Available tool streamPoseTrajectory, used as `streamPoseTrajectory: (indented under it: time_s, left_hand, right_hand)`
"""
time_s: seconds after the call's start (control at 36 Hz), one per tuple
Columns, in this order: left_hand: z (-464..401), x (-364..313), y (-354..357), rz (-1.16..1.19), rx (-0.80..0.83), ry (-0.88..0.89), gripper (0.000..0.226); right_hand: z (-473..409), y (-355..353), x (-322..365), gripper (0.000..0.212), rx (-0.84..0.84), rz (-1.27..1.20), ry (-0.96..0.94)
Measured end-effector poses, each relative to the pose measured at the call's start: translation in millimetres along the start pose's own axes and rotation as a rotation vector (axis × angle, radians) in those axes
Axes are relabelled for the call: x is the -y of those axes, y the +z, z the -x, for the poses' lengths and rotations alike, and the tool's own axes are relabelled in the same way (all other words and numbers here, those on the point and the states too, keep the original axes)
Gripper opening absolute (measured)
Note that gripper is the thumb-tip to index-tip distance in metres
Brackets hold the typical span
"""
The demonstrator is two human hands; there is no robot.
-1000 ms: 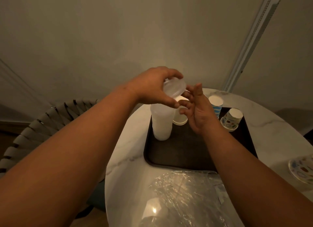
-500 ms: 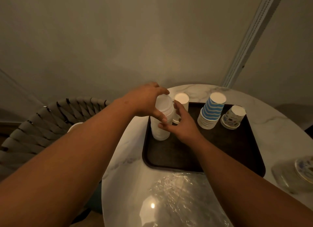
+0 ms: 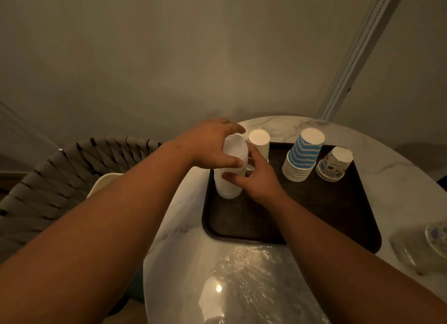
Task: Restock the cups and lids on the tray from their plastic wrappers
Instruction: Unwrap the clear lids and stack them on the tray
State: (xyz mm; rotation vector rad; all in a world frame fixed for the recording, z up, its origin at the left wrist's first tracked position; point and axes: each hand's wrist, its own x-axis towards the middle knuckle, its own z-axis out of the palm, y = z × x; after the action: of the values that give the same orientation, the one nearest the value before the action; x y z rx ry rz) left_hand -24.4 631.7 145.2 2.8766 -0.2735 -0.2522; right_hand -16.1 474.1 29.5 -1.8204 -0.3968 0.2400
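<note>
Head view, both hands on one item. Left hand (image 3: 212, 145): cupped over the top of a stack of translucent plastic lids (image 3: 229, 171), thumb pressed to its near side, fingers curled over the far rim. Right hand (image 3: 256, 178): closed against the right flank of the same stack, thumb across its front at mid-height, fingertips reaching up near the top lid. Stack of lids: upright, base seated in the far left corner of a dark rectangular tray (image 3: 314, 215).

Tray contents, left to right along the far edge: one plain white paper cup stack (image 3: 260, 142), inverted, just behind the right hand's fingers; one blue-and-white wavy-striped paper cup stack (image 3: 303, 157), inverted, many rims showing at its base; one short stack of white cups with multicoloured print (image 3: 335, 165), inverted, just beside the striped one. Near half of the tray bare.

Tray rests on a round white marble-pattern tabletop (image 3: 399, 178). Crumpled clear plastic wrapper (image 3: 254, 282) lies flat on the tabletop at the near edge, touching the tray's near rim, glare spot on it. Patterned plates in clear wrap (image 3: 435, 239) sit at the right edge, partly cut off. Woven-back chair (image 3: 60, 174) stands left of the tabletop.
</note>
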Motion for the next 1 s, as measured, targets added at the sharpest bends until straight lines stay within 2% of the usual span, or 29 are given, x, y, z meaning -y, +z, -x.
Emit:
streamPoseTrajectory:
  time_s: [0.11, 0.31, 0.47, 0.56, 0.67, 0.72, 0.81, 1.0]
  left_hand:
    - [-1.3, 2.2, 1.4, -0.033, 0.022, -0.01, 0.074]
    - [-1.6, 0.9, -0.3, -0.036, 0.026, -0.02, 0.078]
    - [2.3, 1.1, -3.3, -0.045, 0.04, -0.034, 0.081]
    - [5.6, -3.6, -8.6, -0.032, -0.027, 0.001, 0.078]
    - [9.4, -26.1, -15.2, -0.01, -0.229, 0.117, 0.069]
    - [8.8, -43.8, -13.8, 0.032, -0.322, 0.172, 0.064]
    - [5.4, -76.7, -3.6, 0.126, -0.37, 0.267, 0.065]
    - [-6.3, -163.3, 42.2, 0.284, -0.256, 0.336, 0.063]
  right_hand:
    - [0.3, 0.5, 0.7, 0.07, 0.015, -0.013, 0.018]
    - [1.4, 0.8, 5.4, 0.071, 0.026, -0.034, 0.035]
    - [5.9, -1.3, 6.1, 0.086, 0.061, -0.039, 0.079]
    - [14.1, -6.0, 3.8, 0.098, 0.044, -0.026, 0.113]
    - [27.6, -17.2, 3.6, 0.104, -0.006, -0.003, 0.132]
    - [37.1, -25.5, 4.5, 0.093, -0.052, 0.008, 0.131]
    - [55.1, -44.7, 7.1, 0.071, -0.139, -0.005, 0.099]
    - [106.3, -101.5, 1.3, 0.036, -0.302, 0.024, 0.154]
